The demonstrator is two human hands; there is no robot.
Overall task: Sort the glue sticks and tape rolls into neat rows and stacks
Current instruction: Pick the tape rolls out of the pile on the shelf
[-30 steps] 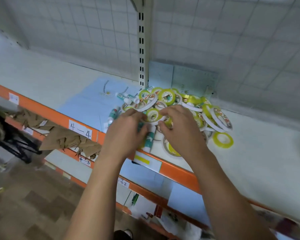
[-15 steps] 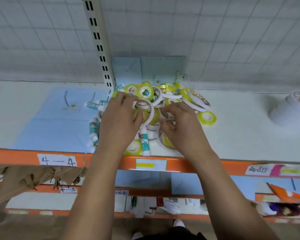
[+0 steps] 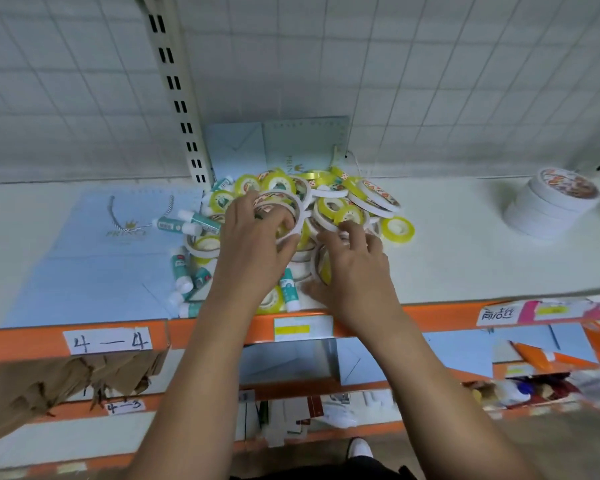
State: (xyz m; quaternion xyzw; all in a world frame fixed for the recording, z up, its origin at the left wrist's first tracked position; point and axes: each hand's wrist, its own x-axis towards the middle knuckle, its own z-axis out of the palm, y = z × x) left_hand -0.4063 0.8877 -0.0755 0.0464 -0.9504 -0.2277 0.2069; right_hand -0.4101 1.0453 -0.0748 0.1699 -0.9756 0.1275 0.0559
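Left grip [image 3: 253, 244]: fingers and thumb curled round white tape rolls [image 3: 301, 216], held at the top of the pile. Right grip [image 3: 355, 271]: fingers bent, tips on the pile of tape rolls [image 3: 336, 206]; whether it clasps anything cannot be told. Glue sticks [image 3: 181, 268]: loose, at the pile's left edge, some on a blue paper bag [image 3: 101, 265]. Neat stack of white rolls [image 3: 551, 206]: well apart, far right. All on the shelf [image 3: 465, 258].

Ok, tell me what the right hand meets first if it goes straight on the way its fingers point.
The right hand points into the pile; first in line is the yellow tape roll just beyond its fingertips, though depth is unclear: they may already touch it.
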